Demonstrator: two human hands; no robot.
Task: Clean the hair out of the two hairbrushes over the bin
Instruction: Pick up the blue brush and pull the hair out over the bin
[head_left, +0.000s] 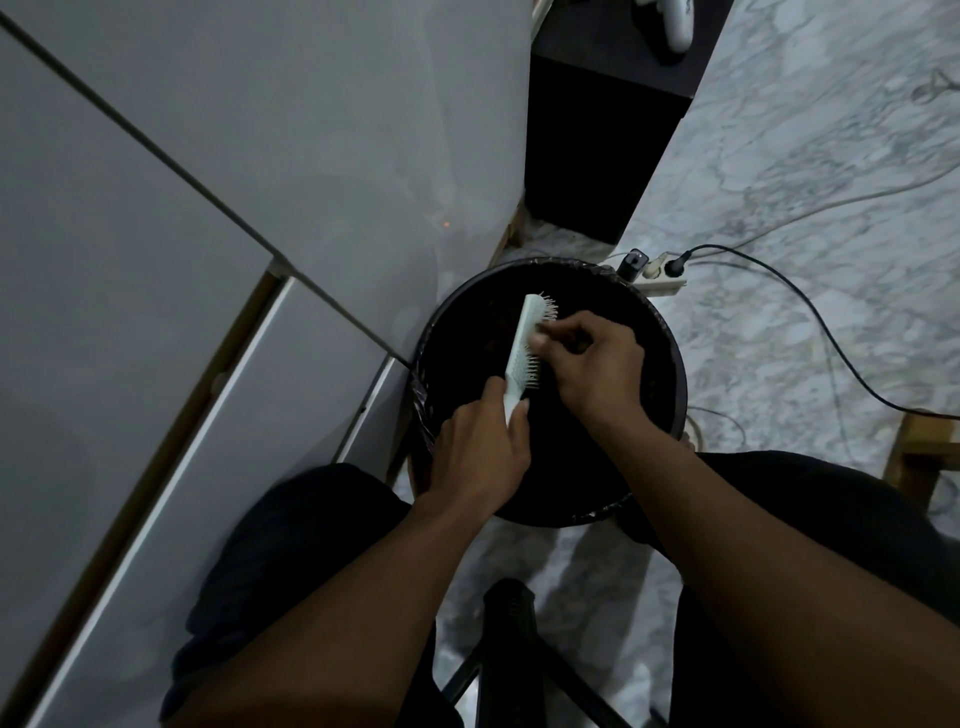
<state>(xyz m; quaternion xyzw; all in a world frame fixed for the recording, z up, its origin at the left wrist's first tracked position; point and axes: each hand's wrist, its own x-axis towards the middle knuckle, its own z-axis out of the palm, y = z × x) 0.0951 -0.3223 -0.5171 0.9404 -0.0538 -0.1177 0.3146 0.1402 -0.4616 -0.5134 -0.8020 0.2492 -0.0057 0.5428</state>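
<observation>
- Hairbrush (525, 349) over the bin (675, 364): handle clamped in the left hand (480, 447), long axis running up and away from that grip.
- Right hand (592, 364), nearer the bristles, fingertips (537, 341) pinched into them; whether hair is caught, cannot tell.

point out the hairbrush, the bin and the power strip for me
hairbrush (525, 340), head view, on the pale back of its head.
bin (676, 364), head view, on its dark right rim.
power strip (664, 283), head view, on its white body behind the bin.
</observation>
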